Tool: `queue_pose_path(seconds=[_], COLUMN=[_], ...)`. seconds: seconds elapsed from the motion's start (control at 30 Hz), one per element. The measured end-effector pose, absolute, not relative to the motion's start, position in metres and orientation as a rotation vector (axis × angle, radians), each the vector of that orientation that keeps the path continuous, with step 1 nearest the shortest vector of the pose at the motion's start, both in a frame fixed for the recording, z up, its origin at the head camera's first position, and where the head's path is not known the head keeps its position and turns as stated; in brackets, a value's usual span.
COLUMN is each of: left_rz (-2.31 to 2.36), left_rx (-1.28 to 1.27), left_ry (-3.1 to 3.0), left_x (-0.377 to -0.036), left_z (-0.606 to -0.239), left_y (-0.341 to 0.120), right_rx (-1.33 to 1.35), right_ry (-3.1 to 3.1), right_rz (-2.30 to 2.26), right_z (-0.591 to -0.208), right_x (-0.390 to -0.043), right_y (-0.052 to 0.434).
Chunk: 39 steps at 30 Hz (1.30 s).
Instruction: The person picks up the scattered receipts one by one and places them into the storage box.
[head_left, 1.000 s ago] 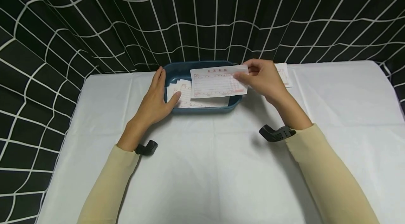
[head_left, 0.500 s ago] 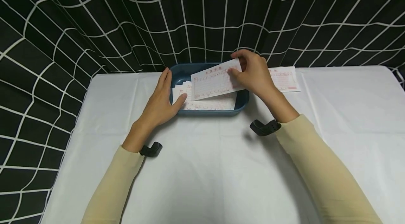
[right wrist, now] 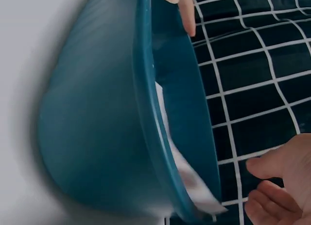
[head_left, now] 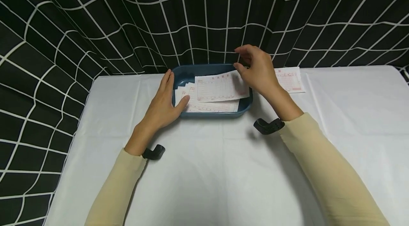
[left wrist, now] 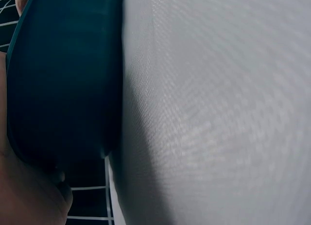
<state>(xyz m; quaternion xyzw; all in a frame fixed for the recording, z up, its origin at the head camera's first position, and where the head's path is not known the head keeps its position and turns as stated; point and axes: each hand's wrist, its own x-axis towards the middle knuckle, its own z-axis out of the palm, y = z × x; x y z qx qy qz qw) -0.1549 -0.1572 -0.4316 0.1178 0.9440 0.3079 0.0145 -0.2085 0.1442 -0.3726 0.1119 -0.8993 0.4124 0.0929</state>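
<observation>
A dark blue tray [head_left: 182,73] is set at 12 o'clock on the white tablecloth [head_left: 204,169], close to the black grid-patterned curtain [head_left: 96,23]. A stack of printed slips [head_left: 211,105] is held in the tray, and a top slip [head_left: 222,87] is laid across the stack, slightly tilted. The left hand [head_left: 161,107] is placed flat against the tray's 9 o'clock wall, fingers straight, with the thumb hooked over the rim onto the stack's corner. The right hand [head_left: 257,70] is held just above the tray's 3 o'clock end, fingers loosely spread and nothing gripped; whether the top slip's edge is touched by a fingertip cannot be told. A further slip [head_left: 289,80] is seen on the cloth at 3 o'clock of the tray, partly hidden by the right hand.
</observation>
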Motion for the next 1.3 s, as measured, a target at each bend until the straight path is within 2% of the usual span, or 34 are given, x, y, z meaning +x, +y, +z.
queue_pose_path(seconds=[0.5, 0.83, 1.3], left_rz=[0.959, 0.957, 0.948], left_rx=[0.388, 0.406, 0.383], left_ry=[2.941, 2.944, 2.953], left_x=[-0.156, -0.160, -0.156], left_z=[-0.431, -0.430, -0.431], left_y=[-0.158, -0.159, -0.157], right_rx=[0.253, 0.224, 0.183], right_ry=[-2.759, -2.746, -2.961], right_rz=[1.155, 1.108, 0.996], right_z=[-0.368, -0.385, -0.410], right_x=[-0.202, -0.193, -0.188], right_y=[0.204, 0.249, 0.285])
